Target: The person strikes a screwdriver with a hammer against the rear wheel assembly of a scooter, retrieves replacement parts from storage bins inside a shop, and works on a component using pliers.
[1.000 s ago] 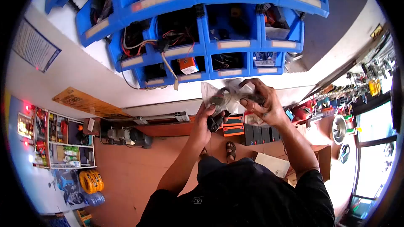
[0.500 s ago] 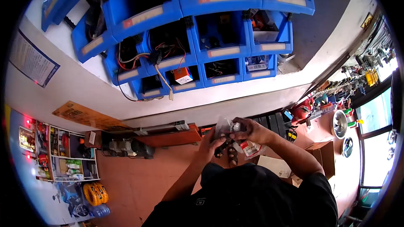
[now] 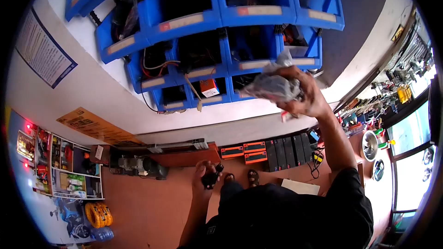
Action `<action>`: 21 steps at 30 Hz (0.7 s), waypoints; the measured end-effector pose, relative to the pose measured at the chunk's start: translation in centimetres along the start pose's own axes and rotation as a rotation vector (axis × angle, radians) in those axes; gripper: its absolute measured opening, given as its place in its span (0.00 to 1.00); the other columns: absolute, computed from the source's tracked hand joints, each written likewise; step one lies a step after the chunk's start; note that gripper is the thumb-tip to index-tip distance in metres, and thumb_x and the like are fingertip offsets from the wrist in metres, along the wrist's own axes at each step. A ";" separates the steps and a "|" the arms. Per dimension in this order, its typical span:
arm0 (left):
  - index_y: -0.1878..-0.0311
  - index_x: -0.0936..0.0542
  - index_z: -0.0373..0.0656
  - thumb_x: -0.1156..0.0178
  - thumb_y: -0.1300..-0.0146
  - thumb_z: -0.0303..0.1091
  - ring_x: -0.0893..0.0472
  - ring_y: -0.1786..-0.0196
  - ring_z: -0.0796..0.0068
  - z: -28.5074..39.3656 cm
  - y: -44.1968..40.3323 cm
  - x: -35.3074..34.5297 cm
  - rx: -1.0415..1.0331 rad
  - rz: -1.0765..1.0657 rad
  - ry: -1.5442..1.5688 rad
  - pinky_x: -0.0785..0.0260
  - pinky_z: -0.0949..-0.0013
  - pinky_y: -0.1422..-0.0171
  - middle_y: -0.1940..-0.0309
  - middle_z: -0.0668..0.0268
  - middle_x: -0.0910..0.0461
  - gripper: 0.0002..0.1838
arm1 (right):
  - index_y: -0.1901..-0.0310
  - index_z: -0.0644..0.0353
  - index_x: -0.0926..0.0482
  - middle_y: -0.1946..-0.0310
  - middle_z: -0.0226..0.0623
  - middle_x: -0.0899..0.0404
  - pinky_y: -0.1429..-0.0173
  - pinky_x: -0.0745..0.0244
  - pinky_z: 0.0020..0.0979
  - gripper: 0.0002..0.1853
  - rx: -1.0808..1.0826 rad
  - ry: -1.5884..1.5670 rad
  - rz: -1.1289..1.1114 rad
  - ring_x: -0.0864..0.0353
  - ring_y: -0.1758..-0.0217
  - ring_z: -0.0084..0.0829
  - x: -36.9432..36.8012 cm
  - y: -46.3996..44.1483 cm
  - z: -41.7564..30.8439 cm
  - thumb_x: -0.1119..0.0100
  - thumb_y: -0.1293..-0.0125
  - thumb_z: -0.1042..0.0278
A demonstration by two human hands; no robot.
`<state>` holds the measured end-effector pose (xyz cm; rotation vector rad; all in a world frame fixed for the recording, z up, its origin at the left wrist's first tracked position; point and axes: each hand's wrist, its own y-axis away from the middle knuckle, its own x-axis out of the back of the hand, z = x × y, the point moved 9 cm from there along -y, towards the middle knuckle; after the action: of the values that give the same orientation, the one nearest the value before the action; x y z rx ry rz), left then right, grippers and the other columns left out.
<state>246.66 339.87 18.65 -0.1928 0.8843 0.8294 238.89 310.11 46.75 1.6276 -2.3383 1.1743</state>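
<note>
My right hand [image 3: 308,93] is raised in front of the lower rows of blue storage bins [image 3: 189,73], its fingers closed around a crumpled clear plastic bag [image 3: 275,86]. The bag's contents look greyish but are too blurred to name. A bit of red and white packaging [image 3: 286,115] shows beneath that hand. Lower down, in front of my body, my left hand [image 3: 200,178] is closed on a small black part [image 3: 210,180] with a rounded knob; its exact kind is unclear.
An orange and white box [image 3: 209,87] and loose wires [image 3: 194,87] stick out of the bins. Below the wall stand black and orange boxes [image 3: 255,152], a compressor [image 3: 140,166] and a red-brown board [image 3: 189,157]. A cardboard piece [image 3: 300,187] lies near my feet.
My hands were together at chest height over the plastic bags. Now the right has risen to the bins with the bag, and the left has dropped lower, holding the black part.
</note>
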 end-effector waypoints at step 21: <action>0.53 0.25 0.41 0.50 0.30 0.46 0.21 0.69 0.61 9.1 -2.2 8.4 0.088 0.070 -0.030 0.29 0.66 0.71 0.71 0.61 0.23 0.17 | 0.45 0.63 0.27 0.60 0.43 0.19 0.57 0.20 0.34 0.41 -0.098 0.112 0.151 0.16 0.64 0.34 -1.3 2.6 0.7 0.23 0.59 0.49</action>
<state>256.71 347.36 17.75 -0.0727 0.9009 0.8546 237.61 311.09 44.25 1.3403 -2.4405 1.1243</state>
